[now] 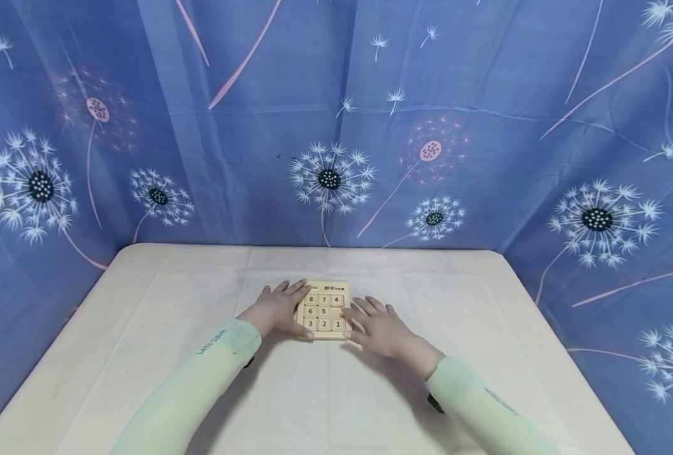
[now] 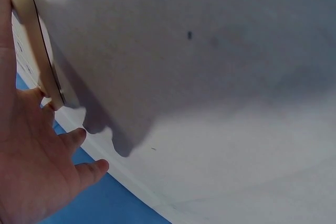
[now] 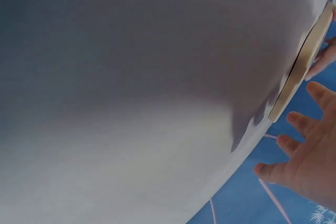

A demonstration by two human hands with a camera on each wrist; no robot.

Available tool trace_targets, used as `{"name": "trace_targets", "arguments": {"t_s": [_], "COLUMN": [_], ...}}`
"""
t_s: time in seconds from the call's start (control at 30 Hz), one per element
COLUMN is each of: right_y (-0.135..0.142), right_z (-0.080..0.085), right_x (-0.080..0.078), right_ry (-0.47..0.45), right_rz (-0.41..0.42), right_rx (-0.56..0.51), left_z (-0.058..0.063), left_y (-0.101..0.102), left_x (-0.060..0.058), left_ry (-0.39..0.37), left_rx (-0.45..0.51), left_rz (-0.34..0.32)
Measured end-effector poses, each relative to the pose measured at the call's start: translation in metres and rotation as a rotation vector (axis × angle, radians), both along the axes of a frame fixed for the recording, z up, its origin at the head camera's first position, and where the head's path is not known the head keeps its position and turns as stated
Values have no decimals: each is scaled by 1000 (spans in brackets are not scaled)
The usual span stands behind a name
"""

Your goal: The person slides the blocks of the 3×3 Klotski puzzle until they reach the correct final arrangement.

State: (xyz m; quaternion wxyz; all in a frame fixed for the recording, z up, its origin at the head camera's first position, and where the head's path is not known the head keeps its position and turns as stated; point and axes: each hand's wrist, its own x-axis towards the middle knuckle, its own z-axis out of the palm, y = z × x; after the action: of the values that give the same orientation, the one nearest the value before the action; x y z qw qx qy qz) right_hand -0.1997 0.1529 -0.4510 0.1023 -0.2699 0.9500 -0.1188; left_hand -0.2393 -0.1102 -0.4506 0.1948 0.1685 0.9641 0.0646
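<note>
A yellow sliding number puzzle (image 1: pixel 324 335) lies on the table, its numbered tiles in three rows. The top row reads 8, 7, 4, the middle 6, 5, and the bottom 3, 2, 1. At the right end of the middle row is a gap, partly covered by a fingertip. My left hand (image 1: pixel 279 309) holds the puzzle's left side, thumb at the lower corner and fingers at the upper one. Fingers spread, my right hand (image 1: pixel 383 327) reaches over the right edge, index fingertip at the gap and thumb by the lower right corner. Both wrist views show only the puzzle's side (image 2: pixel 39 51).
A pale cloth covers the table (image 1: pixel 114 379). Behind it and along both sides hangs a blue curtain (image 1: pixel 245 158) printed with dandelions. Light green sleeves (image 1: pixel 182 385) cover both forearms, and a dark wrist strap (image 1: pixel 435 403) shows under the right one.
</note>
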Motion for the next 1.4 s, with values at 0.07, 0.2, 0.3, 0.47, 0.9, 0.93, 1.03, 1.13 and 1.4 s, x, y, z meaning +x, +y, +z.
{"name": "trace_targets", "arguments": {"t_s": [0.07, 0.2, 0.3, 0.47, 0.9, 0.93, 1.03, 1.13, 1.4], "right_y": [2, 5, 6, 6, 1, 1, 0, -1, -1], "right_z": [-1, -2, -2, 0, -2, -3, -4, -5, -6], "right_x": [5, 11, 14, 19, 29, 29, 29, 29, 29], "right_ry": [7, 10, 9, -11, -18, -17, -17, -19, -20], "right_rz": [12, 22, 22, 23, 20, 17, 12, 9, 6], "right_rx": [-1, -11, -14, -9, 13, 10, 5, 1, -4], "left_z": [0, -1, -1, 0, 0, -1, -1, -1, -1], "left_y": [0, 0, 1, 0, 0, 0, 0, 0, 0], "left_x": [0, -1, -2, -2, -2, -2, -2, -2, -1], "left_ry": [4, 11, 10, 8, 3, 3, 2, 1, -1], "left_rx": [-2, 6, 13, 13, 9, 6, 3, 4, 12], "left_rz": [0, 3, 6, 3, 9, 10, 13, 13, 12]}}
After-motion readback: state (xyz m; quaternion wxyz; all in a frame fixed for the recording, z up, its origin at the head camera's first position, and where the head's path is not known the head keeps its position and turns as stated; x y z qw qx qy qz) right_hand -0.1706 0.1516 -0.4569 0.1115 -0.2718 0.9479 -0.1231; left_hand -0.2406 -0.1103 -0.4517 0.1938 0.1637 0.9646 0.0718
